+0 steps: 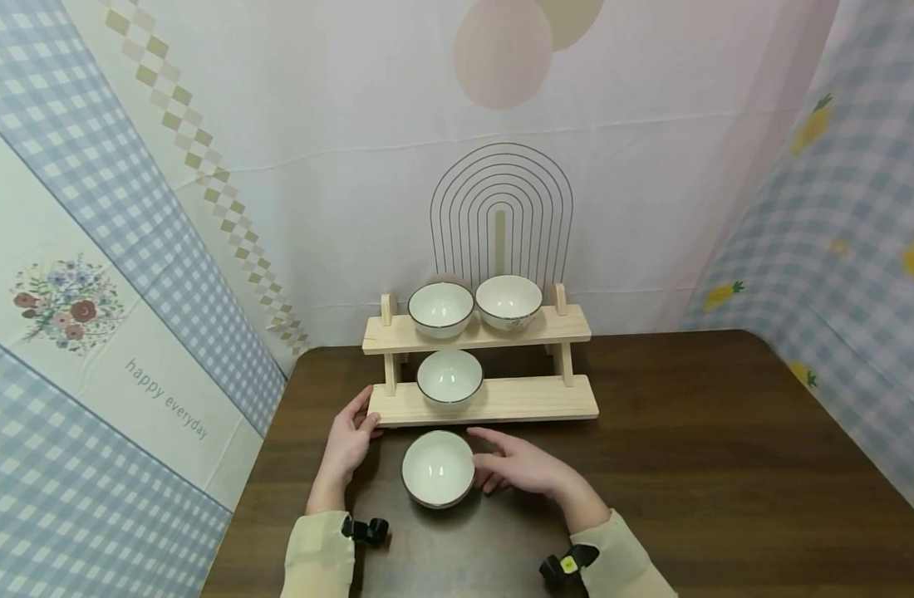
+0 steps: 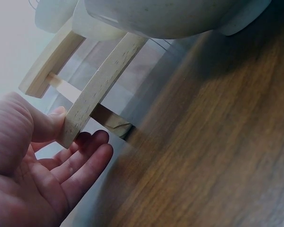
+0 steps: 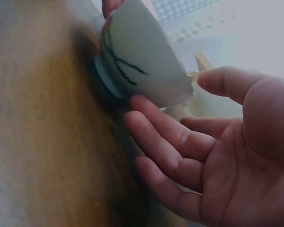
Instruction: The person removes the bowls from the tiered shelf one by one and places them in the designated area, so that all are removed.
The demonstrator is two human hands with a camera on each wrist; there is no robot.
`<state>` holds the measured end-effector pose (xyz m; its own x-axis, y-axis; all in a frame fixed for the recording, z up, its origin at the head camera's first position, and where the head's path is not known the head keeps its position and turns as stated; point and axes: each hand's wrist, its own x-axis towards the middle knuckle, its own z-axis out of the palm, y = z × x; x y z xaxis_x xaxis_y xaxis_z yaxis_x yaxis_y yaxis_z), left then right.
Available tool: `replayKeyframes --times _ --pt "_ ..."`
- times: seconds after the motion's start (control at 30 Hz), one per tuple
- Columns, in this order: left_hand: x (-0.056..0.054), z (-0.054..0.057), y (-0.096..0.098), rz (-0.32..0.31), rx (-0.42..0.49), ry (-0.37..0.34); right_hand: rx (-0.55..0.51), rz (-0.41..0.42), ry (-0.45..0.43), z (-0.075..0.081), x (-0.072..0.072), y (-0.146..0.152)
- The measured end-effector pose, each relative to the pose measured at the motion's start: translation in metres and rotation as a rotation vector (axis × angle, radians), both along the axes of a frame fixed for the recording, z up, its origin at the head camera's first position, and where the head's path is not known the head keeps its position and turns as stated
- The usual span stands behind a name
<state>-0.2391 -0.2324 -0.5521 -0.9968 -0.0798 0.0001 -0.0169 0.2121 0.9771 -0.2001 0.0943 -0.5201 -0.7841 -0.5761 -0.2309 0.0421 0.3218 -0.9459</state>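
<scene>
On the dark wooden table, a white bowl (image 1: 438, 468) with a dark rim stands in front of a two-tier wooden display shelf (image 1: 539, 400). My left hand (image 1: 348, 440) grips the left end of the lower board (image 2: 92, 94), thumb on one face and fingers curled under it. Beside the front bowl is my right hand (image 1: 520, 465), fingers loosely spread. In the right wrist view its fingertips (image 3: 141, 105) are right at the side of the bowl (image 3: 142, 56), which has dark painted lines. One bowl (image 1: 449, 378) sits on the lower tier.
Two more bowls, a left one (image 1: 440, 309) and a right one (image 1: 509, 301), stand side by side on the upper tier. Behind the shelf hangs a pale patterned cloth (image 1: 367, 208). Checked cloth (image 1: 838, 232) borders the table's right side.
</scene>
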Motion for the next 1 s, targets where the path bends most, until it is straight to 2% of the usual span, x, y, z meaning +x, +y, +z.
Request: replayKeyframes --times 0.17,0.4,0.5,0.63,0.9,1.0 --pt "0.001 -0.001 0.000 0.007 0.007 -0.001 -0.007 -0.102 0.096 0.006 -0.005 0.008" --pt "0.001 0.001 0.003 0.003 0.002 0.011 -0.020 -0.370 0.224 0.022 -0.014 0.011" --pt "0.001 0.002 0.004 0.010 0.001 0.017 0.004 -0.442 0.282 0.025 -0.020 0.008" --pt "0.002 0.004 0.004 0.009 0.005 0.023 0.009 -0.456 0.322 0.022 -0.030 0.005" --pt "0.002 0.007 0.004 0.008 0.013 0.024 -0.017 -0.378 0.263 0.024 -0.047 0.004" --pt "0.002 0.005 0.002 0.010 0.017 0.031 -0.014 -0.360 0.259 0.024 -0.052 0.000"
